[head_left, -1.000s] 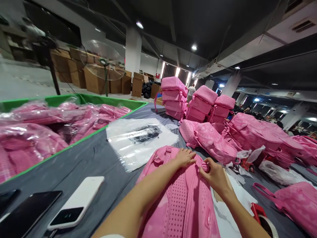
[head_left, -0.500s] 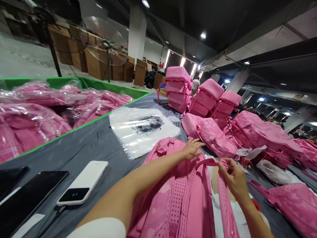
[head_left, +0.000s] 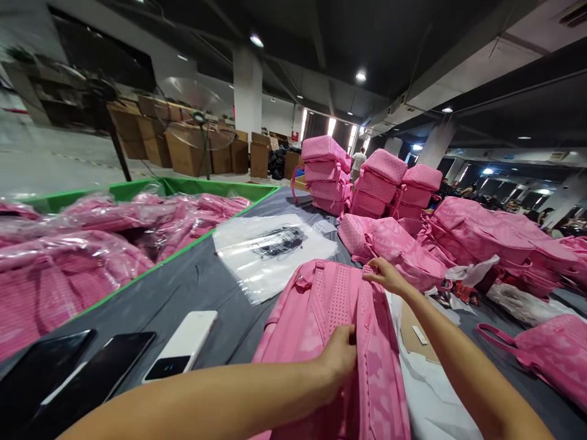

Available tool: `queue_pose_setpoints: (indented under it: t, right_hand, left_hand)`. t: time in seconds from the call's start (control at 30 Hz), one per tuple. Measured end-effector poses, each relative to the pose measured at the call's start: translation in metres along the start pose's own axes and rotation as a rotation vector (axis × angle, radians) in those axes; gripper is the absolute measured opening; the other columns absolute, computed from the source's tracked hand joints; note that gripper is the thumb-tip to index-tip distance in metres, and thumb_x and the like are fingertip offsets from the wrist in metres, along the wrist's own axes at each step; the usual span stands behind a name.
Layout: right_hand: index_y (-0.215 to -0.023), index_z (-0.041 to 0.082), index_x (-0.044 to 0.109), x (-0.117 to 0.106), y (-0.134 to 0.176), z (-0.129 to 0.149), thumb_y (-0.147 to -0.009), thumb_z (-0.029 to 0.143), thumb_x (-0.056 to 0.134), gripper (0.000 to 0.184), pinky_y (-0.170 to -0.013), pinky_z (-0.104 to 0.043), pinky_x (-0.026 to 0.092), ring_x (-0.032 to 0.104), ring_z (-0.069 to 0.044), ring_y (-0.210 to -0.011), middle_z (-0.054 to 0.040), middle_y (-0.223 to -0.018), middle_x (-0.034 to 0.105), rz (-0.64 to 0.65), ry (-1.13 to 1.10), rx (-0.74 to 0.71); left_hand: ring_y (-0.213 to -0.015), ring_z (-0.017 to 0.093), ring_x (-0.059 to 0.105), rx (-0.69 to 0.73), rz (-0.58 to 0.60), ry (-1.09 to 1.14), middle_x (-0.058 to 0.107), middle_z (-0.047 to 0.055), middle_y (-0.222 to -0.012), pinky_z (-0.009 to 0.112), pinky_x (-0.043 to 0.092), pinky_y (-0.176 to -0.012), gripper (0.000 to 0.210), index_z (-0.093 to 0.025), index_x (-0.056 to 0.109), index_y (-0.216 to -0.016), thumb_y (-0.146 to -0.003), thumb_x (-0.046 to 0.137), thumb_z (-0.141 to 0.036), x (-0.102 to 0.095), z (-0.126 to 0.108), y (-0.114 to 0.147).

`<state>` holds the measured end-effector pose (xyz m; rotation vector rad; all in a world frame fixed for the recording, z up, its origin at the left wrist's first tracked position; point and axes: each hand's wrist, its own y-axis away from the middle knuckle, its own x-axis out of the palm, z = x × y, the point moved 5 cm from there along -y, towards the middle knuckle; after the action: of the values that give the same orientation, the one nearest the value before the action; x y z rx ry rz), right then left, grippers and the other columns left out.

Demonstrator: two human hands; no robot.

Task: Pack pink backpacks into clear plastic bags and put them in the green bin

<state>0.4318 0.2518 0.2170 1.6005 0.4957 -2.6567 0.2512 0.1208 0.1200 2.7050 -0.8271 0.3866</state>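
A pink backpack (head_left: 293, 360) lies in front of me with its padded, perforated back panel facing up. My left hand (head_left: 340, 354) is closed on the inner edge of the right-hand shoulder strap (head_left: 373, 366), midway down; its fingertips are partly hidden. At the strap's upper end, near the top of the backpack, my right hand (head_left: 385, 274) pinches it between thumb and fingers. The strap lies lengthwise along the panel. White paper and brown cardboard (head_left: 415, 333) lie beneath my right forearm.
Clear plastic bags (head_left: 275, 247) lie beyond the backpack. A green-edged bin (head_left: 183, 252) on the left holds bagged pink goods. Phones (head_left: 110, 360) and a white power bank (head_left: 188, 342) lie at the near left. Stacked pink bags (head_left: 325, 174) stand behind, with more pink backpacks (head_left: 486, 235) to the right.
My left hand has come down from the backpack's top to the strap's middle. My right hand has moved from the loose strap at the right to its top end. The strap now lies on the panel.
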Motion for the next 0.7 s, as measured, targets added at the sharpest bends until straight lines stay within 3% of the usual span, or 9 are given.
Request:
queue_pose_setpoints:
  t: [0.1, 0.2, 0.23, 0.27, 0.33, 0.4, 0.47, 0.57, 0.7]
  right_hand:
    - [-0.092, 0.024, 0.068, 0.025, -0.009, -0.023, -0.072, 0.055, 0.08, 0.038, -0.093, -0.043, 0.048, 0.061, -0.027, -0.103, -0.0051, -0.104, 0.065, 0.02, 0.012, 0.029]
    - [-0.117, 0.024, 0.067, 0.043, -0.007, -0.043, -0.075, 0.055, 0.078, 0.053, -0.105, -0.05, 0.045, 0.058, -0.033, -0.123, -0.0121, -0.129, 0.062, 0.019, -0.01, 0.062]
    - [-0.125, 0.023, 0.064, 0.048, -0.005, -0.048, -0.076, 0.055, 0.076, 0.059, -0.107, -0.051, 0.044, 0.056, -0.033, -0.128, -0.014, -0.136, 0.06, 0.017, -0.023, 0.066]
    - [-0.131, 0.023, 0.061, 0.054, -0.003, -0.051, -0.079, 0.055, 0.074, 0.063, -0.11, -0.051, 0.043, 0.055, -0.034, -0.131, -0.0149, -0.14, 0.058, 0.012, -0.033, 0.069]
    - [-0.136, 0.024, 0.059, 0.066, 0.003, -0.054, -0.084, 0.054, 0.068, 0.06, -0.115, -0.053, 0.039, 0.052, -0.033, -0.136, -0.0134, -0.144, 0.057, -0.016, -0.049, 0.054]
    - [-0.136, 0.026, 0.059, 0.075, 0.007, -0.051, -0.087, 0.051, 0.064, 0.055, -0.118, -0.055, 0.036, 0.052, -0.033, -0.137, -0.0108, -0.144, 0.059, -0.081, -0.073, 0.006]
    - [-0.134, 0.026, 0.059, 0.082, 0.01, -0.044, -0.087, 0.048, 0.064, 0.053, -0.116, -0.055, 0.039, 0.055, -0.032, -0.133, -0.0102, -0.14, 0.062, -0.143, -0.119, -0.055]
    - [-0.129, 0.024, 0.06, 0.085, 0.013, -0.035, -0.085, 0.043, 0.066, 0.048, -0.107, -0.048, 0.048, 0.062, -0.029, -0.121, -0.0112, -0.13, 0.066, -0.182, -0.173, -0.118]
    - [-0.12, 0.022, 0.061, 0.084, 0.02, -0.02, -0.085, 0.038, 0.068, 0.039, -0.1, -0.047, 0.05, 0.064, -0.029, -0.112, -0.011, -0.118, 0.068, -0.256, -0.09, -0.192]
  left_hand:
    - [-0.063, 0.019, 0.064, -0.135, 0.065, -0.111, 0.07, 0.003, -0.073, 0.031, 0.052, -0.06, 0.034, -0.017, 0.07, -0.094, -0.068, 0.079, -0.037, -0.012, 0.012, 0.028]
    - [-0.068, 0.021, 0.067, -0.071, 0.284, -0.391, 0.072, 0.005, -0.077, 0.033, 0.055, -0.065, 0.039, -0.017, 0.069, -0.103, -0.075, 0.075, -0.042, -0.03, -0.019, 0.037]
    - [-0.074, 0.023, 0.069, 0.008, 0.278, -0.524, 0.074, 0.007, -0.084, 0.035, 0.056, -0.071, 0.043, -0.017, 0.067, -0.112, -0.08, 0.071, -0.045, -0.042, -0.038, 0.032]
    - [-0.085, 0.025, 0.071, 0.11, 0.207, -0.675, 0.075, 0.01, -0.095, 0.038, 0.056, -0.079, 0.05, -0.017, 0.062, -0.124, -0.084, 0.066, -0.047, -0.057, -0.06, 0.023]
    - [-0.119, 0.031, 0.063, 0.302, -0.136, -0.994, 0.068, 0.016, -0.128, 0.044, 0.048, -0.103, 0.056, -0.016, 0.055, -0.136, -0.091, 0.056, -0.048, -0.096, -0.105, -0.004]
    - [-0.144, 0.038, 0.042, 0.273, -0.409, -1.233, 0.056, 0.021, -0.146, 0.05, 0.034, -0.117, 0.064, -0.012, 0.054, -0.138, -0.087, 0.061, -0.05, -0.129, -0.13, -0.038]
    - [-0.14, 0.044, 0.046, 0.211, -0.449, -1.295, 0.063, 0.023, -0.135, 0.053, 0.039, -0.113, 0.059, -0.01, 0.062, -0.127, -0.083, 0.066, -0.05, -0.148, -0.135, -0.074]
    - [-0.112, 0.035, 0.067, 0.257, -0.367, -1.282, 0.073, 0.013, -0.113, 0.043, 0.052, -0.097, 0.043, -0.016, 0.068, -0.115, -0.08, 0.071, -0.041, -0.156, -0.129, -0.107]
    - [-0.111, 0.025, 0.065, 0.436, -0.34, -1.273, 0.071, 0.006, -0.115, 0.035, 0.05, -0.1, 0.039, -0.021, 0.066, -0.115, -0.077, 0.075, -0.026, -0.153, -0.117, -0.099]
